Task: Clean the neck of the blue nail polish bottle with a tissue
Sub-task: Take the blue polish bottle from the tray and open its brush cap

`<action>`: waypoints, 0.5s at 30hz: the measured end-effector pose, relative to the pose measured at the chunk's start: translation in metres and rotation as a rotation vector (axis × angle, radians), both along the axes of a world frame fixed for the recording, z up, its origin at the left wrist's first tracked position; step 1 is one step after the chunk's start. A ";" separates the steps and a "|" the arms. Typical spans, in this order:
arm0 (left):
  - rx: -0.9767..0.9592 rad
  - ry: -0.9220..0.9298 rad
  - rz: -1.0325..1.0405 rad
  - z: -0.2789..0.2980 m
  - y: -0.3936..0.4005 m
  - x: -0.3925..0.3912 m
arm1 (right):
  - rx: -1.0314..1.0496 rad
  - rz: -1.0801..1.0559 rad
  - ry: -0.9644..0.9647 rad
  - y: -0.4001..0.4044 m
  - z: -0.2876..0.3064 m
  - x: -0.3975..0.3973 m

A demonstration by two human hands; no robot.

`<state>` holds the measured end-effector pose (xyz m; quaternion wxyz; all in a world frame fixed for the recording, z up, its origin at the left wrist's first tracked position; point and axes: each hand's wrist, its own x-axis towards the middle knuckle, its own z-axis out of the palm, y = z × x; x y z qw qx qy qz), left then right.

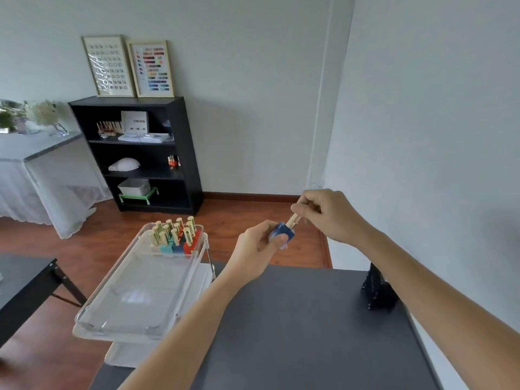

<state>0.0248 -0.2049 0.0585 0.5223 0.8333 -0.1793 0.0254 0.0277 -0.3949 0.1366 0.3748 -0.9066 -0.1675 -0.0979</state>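
I hold a blue nail polish bottle (284,231) in the air beyond the far edge of the dark grey table (295,327). My left hand (257,250) grips its square blue body from below and the left. The fingers of my right hand (326,212) pinch the gold cap (294,219) on top of the bottle. The bottle tilts to the right. The neck is hidden under the cap. No tissue shows in view.
A clear tray (132,288) on a white cart left of the table holds several gold-capped polish bottles (176,235) at its far end. A black object (378,291) stands at the table's right edge. A black shelf (140,156) stands against the far wall.
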 end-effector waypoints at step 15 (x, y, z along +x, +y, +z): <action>0.000 0.026 -0.051 0.005 -0.003 -0.003 | -0.023 0.153 0.097 -0.015 0.019 -0.008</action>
